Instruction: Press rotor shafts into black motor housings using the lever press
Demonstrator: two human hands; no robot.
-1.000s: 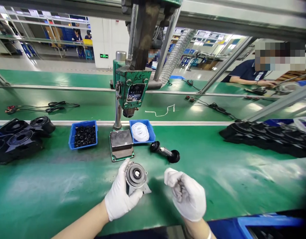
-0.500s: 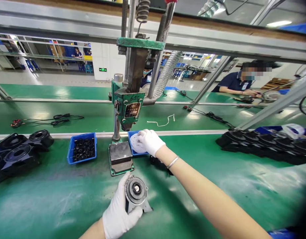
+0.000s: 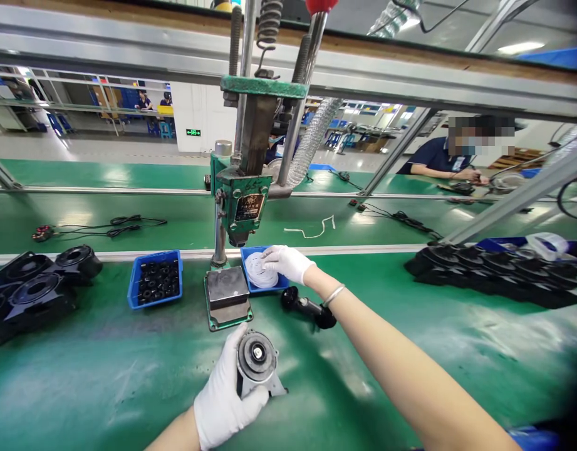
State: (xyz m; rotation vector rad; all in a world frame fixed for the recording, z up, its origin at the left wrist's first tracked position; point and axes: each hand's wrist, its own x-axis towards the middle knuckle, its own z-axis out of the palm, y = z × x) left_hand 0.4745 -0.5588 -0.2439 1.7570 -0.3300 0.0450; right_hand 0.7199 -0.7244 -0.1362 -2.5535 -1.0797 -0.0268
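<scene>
A grey metal motor housing (image 3: 257, 366) with a round face and a black center ring rests in my left hand (image 3: 227, 398), gloved in white, with fingers and thumb wrapped round its sides. My right hand (image 3: 291, 264), also gloved, is at the blue bin (image 3: 277, 285) of thin white plastic rings (image 3: 260, 272). Its fingers are drawn together at the upper right edge of the stack; whether a ring is between them is hidden. Left of that bin stands a green hand press (image 3: 245, 207), its ram raised above a bare metal block (image 3: 228, 287).
A blue bin (image 3: 134, 294) of small black parts stands left of the press. Black fan housings (image 3: 34, 291) sit at far left, more black housings (image 3: 485, 275) at right. A black cylindrical tool (image 3: 311, 310) lies below my right wrist. A co-worker (image 3: 438, 156) sits across the bench.
My right hand has shifted slightly right over the bin, uncovering more of the white rings. More of the black cylindrical tool shows. My left hand keeps the motor housing almost in place.
</scene>
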